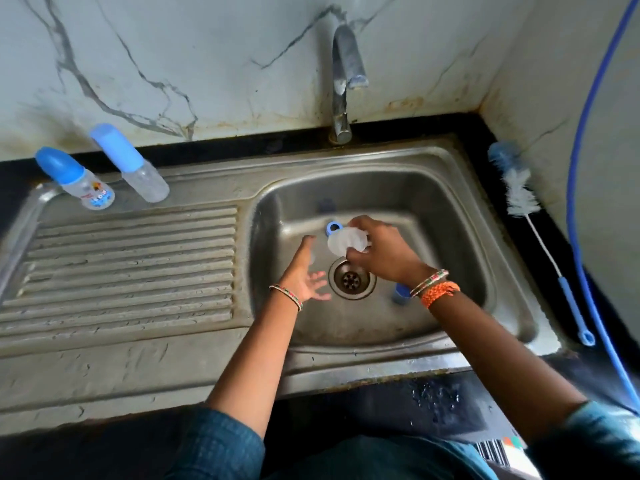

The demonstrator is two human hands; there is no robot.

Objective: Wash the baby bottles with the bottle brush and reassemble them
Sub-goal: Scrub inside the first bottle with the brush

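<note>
Bottle in right hand, mid-basin.

The small clear plastic baby bottle with a blue cap, standing on the steel drainboard, is showing a coloured printed label with blue lettering, too blurred to be read; nothing else is bearing text.

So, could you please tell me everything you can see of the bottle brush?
The bottle brush lies untouched on the dark counter right of the sink, along the wall. Its bristle head, blue at the tip and white below, points toward the back wall; a thin white stem leads to a blue handle ending in a loop nearest the person.
</note>
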